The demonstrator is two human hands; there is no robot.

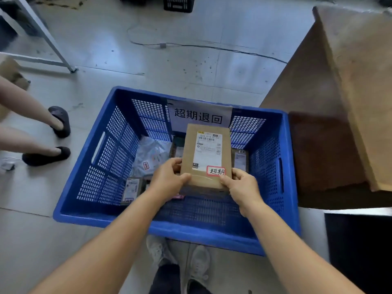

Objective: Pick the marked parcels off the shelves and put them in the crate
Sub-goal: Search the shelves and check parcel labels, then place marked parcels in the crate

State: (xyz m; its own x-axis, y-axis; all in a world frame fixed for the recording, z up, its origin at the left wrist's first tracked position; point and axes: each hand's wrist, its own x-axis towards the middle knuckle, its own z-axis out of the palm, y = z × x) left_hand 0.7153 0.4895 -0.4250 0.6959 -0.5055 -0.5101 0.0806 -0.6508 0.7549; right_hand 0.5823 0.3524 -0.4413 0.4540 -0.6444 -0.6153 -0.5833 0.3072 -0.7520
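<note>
The crate is glossy blue perforated plastic. The parcel is matt brown cardboard with a smooth white paper label. The floor is smooth pale tile.

Grey tiled floor with a black cable snaking across it. Wooden table off to the right, metal rack leg top left, black crate way at the back. Someone's bare legs in black shoes on the left, grey sneakers at the bottom.
</note>
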